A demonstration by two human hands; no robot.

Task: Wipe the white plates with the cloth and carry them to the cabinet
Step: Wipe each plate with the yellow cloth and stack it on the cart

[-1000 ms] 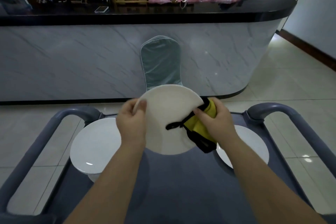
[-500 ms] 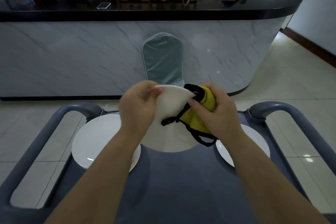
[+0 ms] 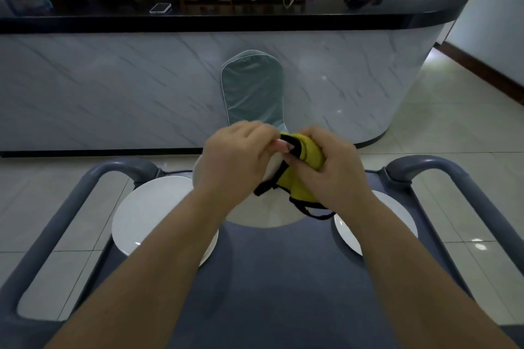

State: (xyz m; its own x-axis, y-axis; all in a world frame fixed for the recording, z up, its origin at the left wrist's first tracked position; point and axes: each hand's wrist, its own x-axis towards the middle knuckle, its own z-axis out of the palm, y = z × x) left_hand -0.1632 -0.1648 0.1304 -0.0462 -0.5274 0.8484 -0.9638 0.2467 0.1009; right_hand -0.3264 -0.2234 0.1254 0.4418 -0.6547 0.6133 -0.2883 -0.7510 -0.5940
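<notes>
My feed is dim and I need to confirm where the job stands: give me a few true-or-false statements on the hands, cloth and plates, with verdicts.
1. The left hand grips the held plate above the cart. True.
2. The left hand holds the yellow cloth. False: the right hand holds it against the held plate.
3. White plates lie on the cart on both sides, the left plates and the right plate. True.
4. The phone lies on the cart. False: it lies on the dark counter beyond.
</notes>
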